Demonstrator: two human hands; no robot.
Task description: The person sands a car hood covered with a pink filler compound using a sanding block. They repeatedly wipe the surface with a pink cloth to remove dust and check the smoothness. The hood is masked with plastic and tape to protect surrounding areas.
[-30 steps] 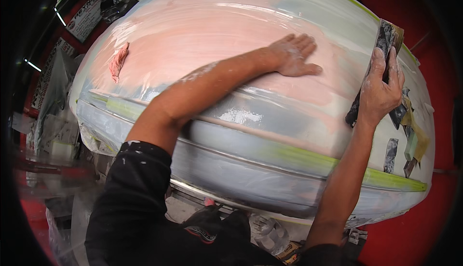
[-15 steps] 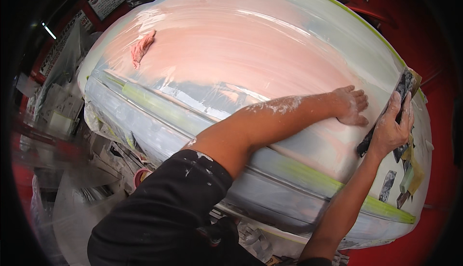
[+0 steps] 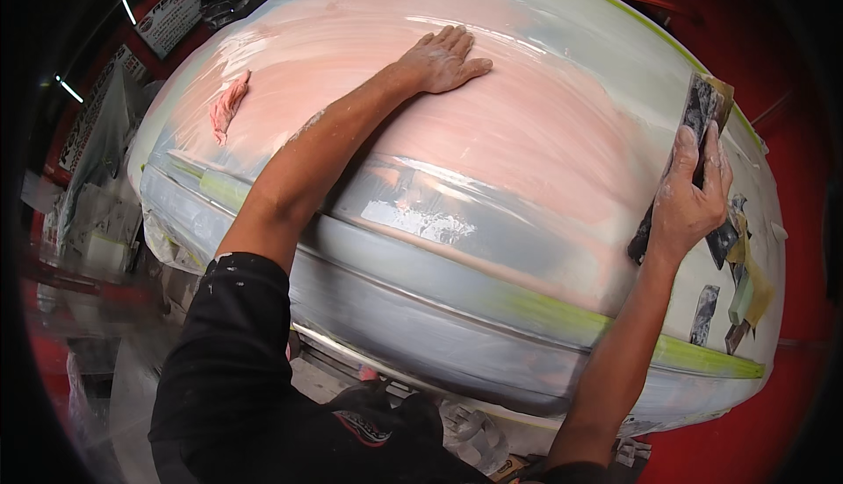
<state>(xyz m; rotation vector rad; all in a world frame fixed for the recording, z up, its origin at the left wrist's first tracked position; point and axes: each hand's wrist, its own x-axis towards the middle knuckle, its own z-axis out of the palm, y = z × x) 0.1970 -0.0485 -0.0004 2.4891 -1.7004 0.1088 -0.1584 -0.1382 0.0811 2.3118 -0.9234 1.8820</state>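
"What's the surface?"
"A curved pink-and-grey panel (image 3: 518, 146)."
"Hands?"
"The left hand (image 3: 446, 61) lies open on it; the right hand (image 3: 694, 201) grips, and partly hides, a dark block (image 3: 699, 108) at the panel's right side."
"Beyond?"
"A pink cloth (image 3: 230, 108); the clutter (image 3: 98, 247) far left is blurred."

A white printed sign (image 3: 174, 23) and translucent sheeting (image 3: 98, 168) show at left, red floor (image 3: 801, 295) at right.

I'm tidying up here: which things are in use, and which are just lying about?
In use:
- panel, under the left hand
- long dark block, in the right hand

Seemingly just lying about:
- pink cloth
- small dark strip
- pale green block
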